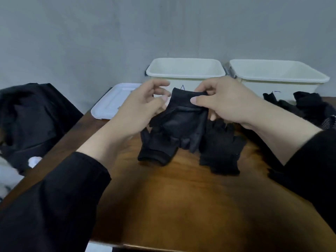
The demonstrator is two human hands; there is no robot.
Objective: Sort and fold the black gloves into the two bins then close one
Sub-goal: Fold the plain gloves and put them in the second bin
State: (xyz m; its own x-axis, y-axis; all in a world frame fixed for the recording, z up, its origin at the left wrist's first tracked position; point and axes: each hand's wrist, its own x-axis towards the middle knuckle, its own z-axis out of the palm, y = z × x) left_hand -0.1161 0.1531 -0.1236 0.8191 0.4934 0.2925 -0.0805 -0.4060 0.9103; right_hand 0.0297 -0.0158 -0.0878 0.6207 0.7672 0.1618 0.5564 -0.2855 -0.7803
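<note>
Both forearms reach forward over the wooden table (181, 206), and the right hand (229, 104) pinches the top edge of a black glove (185, 117) between thumb and curled fingers, holding it raised in front of the left bin (185, 73). The left hand (143, 110) is at the glove's left edge with fingers loosely curled; whether it grips is unclear. Two more gloves (220, 151) lie flat beneath, the right bin (278, 75) behind.

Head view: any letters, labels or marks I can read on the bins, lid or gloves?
"A", hand-drawn in dark ink, partly hidden by the held black glove: front of the left cream plastic bin.
Dark mark on the right cream plastic bin: mostly hidden, unreadable.
White plastic lid: no text.
</note>
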